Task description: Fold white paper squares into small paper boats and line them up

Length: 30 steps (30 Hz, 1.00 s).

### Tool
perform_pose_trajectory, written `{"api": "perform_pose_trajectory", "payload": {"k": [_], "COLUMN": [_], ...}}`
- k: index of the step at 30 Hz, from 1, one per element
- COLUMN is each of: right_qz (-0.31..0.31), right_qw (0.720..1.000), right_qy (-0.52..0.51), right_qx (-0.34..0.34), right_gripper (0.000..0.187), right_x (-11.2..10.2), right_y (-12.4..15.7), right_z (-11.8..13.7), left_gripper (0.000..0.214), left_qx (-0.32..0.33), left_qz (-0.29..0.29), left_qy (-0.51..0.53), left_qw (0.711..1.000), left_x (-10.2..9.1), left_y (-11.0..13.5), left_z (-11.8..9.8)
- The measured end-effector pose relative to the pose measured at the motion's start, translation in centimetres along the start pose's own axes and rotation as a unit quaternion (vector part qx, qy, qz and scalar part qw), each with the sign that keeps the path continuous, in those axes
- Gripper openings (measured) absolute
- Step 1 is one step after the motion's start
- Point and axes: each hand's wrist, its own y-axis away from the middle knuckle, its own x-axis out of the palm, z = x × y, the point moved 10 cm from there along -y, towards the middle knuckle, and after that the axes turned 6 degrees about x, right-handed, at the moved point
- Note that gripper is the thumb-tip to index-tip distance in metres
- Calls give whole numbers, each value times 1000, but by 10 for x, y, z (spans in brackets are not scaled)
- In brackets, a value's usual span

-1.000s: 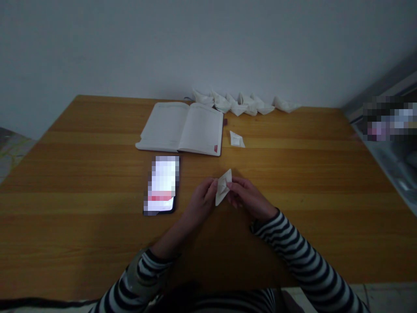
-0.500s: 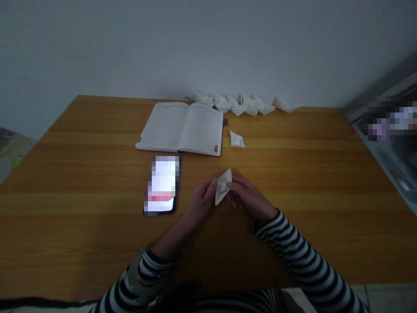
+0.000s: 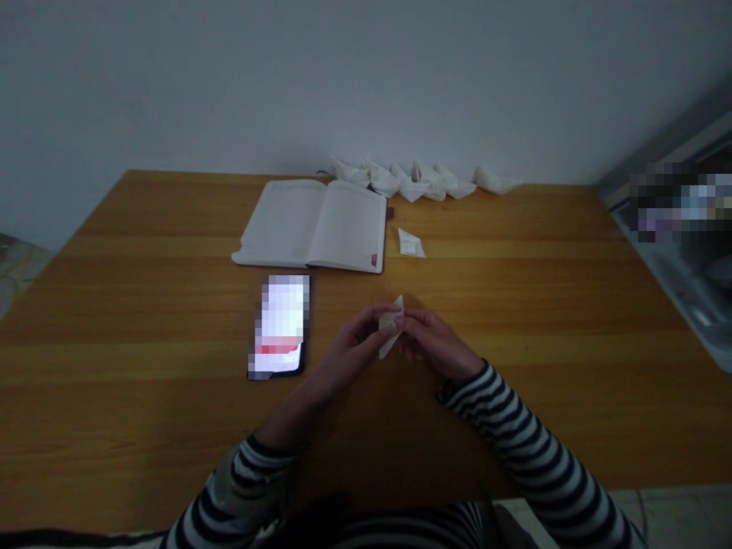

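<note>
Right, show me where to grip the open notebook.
Grip the open notebook at its near right corner, coming from the near side. It lies flat and face up, and that corner stands clear of the phone and the loose folded paper.

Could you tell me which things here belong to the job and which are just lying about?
In use: folded white paper, left hand, right hand.

Lying about: paper boats, small folded paper, open notebook, phone.
</note>
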Motion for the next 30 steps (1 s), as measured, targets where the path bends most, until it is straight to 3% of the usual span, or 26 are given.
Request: {"api": "perform_pose_trajectory", "payload": {"k": [7, 24, 30], "right_qz": [11, 26, 14], "right_qw": [1000, 999, 998], "right_qy": [28, 46, 51], "right_qx": [0, -2, 15], "right_gripper": [33, 38, 39], "right_x": [1, 4, 3], "right_y": [2, 1, 2], "right_z": [3, 4, 3], "left_gripper": [28, 18, 21], "left_qx": [15, 51, 55], "left_qz": [24, 4, 6], "left_qy": [-57, -230, -212], "left_qw": [998, 972, 976], "left_x": [-5, -11, -11], "left_y": [0, 4, 2], "left_z": [-5, -15, -14]}}
